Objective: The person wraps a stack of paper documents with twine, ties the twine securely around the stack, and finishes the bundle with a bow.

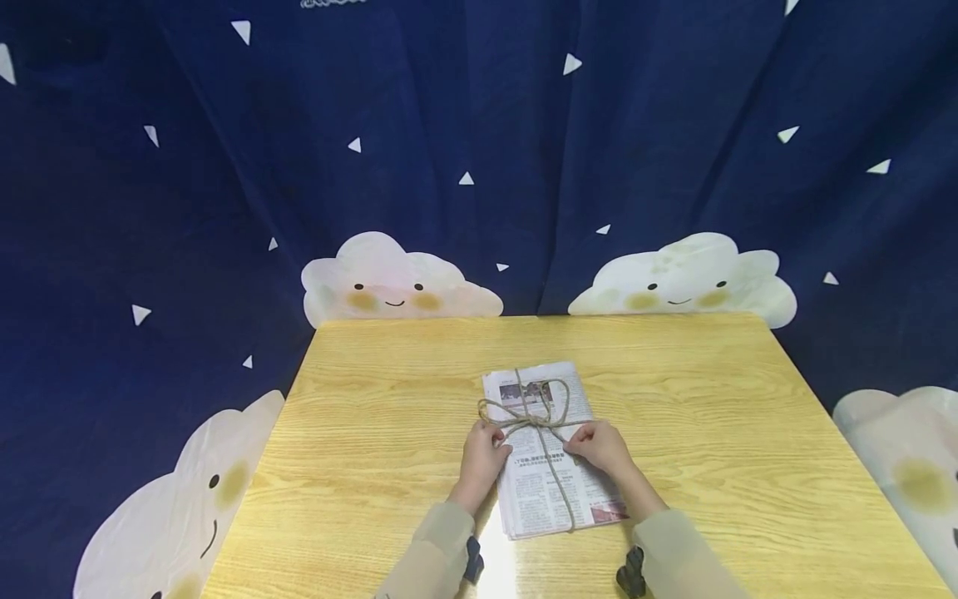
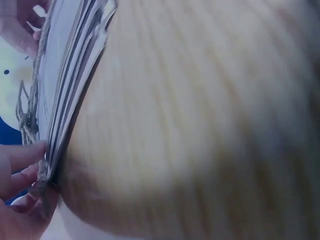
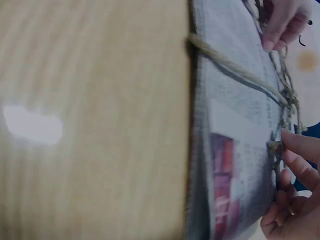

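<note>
A stack of folded newspapers [image 1: 530,501] lies on the table, bound crosswise with brown twine [image 1: 555,477]. A bow with two loops [image 1: 557,384] sits at the crossing near the middle of the top sheet. At the stack's left edge my left hand [image 1: 479,462] pinches the twine beside the bow. My right hand [image 1: 604,449] is over the right edge, its thumb and finger pinching a twine end [image 3: 274,146] in the right wrist view. The layered paper edges [image 2: 75,75] show in the left wrist view.
The light wooden table [image 1: 374,391] extends to both sides of the stack. Behind it hangs a dark blue curtain [image 1: 419,108] with white triangles and smiling clouds [image 1: 688,279]. Dark straps [image 1: 631,574] sit at the sleeve cuffs.
</note>
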Action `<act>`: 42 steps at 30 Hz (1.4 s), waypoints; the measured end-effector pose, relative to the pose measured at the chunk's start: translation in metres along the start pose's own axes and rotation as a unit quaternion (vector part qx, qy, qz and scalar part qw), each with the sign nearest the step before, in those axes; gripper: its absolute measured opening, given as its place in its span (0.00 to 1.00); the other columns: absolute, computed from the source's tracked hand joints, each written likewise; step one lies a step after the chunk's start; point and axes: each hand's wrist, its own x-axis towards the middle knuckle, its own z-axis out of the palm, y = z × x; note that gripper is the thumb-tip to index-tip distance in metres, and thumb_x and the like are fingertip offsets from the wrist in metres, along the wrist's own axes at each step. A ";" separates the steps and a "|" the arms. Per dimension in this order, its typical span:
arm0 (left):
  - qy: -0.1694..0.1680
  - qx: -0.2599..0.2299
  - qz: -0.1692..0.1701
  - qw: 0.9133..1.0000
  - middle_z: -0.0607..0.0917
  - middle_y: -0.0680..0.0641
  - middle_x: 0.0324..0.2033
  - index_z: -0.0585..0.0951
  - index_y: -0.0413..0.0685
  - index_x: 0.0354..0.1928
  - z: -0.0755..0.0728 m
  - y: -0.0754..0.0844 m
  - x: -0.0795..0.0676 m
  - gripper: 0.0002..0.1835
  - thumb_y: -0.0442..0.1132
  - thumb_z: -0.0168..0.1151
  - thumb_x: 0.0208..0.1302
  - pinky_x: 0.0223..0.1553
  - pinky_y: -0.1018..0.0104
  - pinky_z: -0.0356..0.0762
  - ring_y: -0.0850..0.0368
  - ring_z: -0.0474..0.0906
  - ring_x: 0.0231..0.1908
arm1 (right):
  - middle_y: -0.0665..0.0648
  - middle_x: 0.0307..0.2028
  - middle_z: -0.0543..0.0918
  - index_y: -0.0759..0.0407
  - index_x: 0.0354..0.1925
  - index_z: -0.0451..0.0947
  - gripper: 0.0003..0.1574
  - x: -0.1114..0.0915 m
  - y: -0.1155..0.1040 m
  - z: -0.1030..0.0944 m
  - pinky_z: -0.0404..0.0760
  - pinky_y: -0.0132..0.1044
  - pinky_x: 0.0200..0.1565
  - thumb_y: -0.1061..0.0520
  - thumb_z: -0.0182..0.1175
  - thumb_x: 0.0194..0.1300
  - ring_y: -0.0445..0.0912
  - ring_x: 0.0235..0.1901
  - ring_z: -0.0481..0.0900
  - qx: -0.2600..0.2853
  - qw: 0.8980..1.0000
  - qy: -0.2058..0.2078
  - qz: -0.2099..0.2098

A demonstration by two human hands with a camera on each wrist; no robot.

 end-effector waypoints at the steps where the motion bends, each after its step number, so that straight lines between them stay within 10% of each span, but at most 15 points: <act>1: 0.003 0.000 0.004 1.000 0.73 0.49 0.29 0.80 0.37 0.28 0.001 0.000 0.001 0.07 0.29 0.69 0.45 0.29 0.71 0.74 0.60 0.70 0.28 | 0.52 0.22 0.77 0.61 0.20 0.78 0.09 0.000 0.001 0.001 0.69 0.34 0.26 0.58 0.68 0.48 0.44 0.23 0.71 0.001 1.000 0.004 -0.004; 15: 0.016 -0.005 0.031 0.999 0.75 0.45 0.30 0.81 0.33 0.32 -0.002 -0.005 0.035 0.07 0.25 0.66 0.47 0.34 0.66 0.77 0.54 0.75 0.31 | 0.50 0.16 0.74 0.61 0.18 0.78 0.10 0.010 -0.001 0.016 0.68 0.32 0.24 0.59 0.68 0.47 0.43 0.20 0.67 0.019 0.999 0.050 -0.004; 42: 0.076 0.025 0.024 0.997 0.79 0.43 0.33 0.82 0.34 0.36 -0.027 -0.020 0.037 0.09 0.33 0.62 0.54 0.37 0.59 0.77 0.50 0.76 0.35 | 0.53 0.23 0.76 0.63 0.34 0.79 0.09 0.012 -0.003 0.000 0.70 0.33 0.25 0.57 0.59 0.60 0.43 0.24 0.70 -0.014 0.997 0.037 -0.068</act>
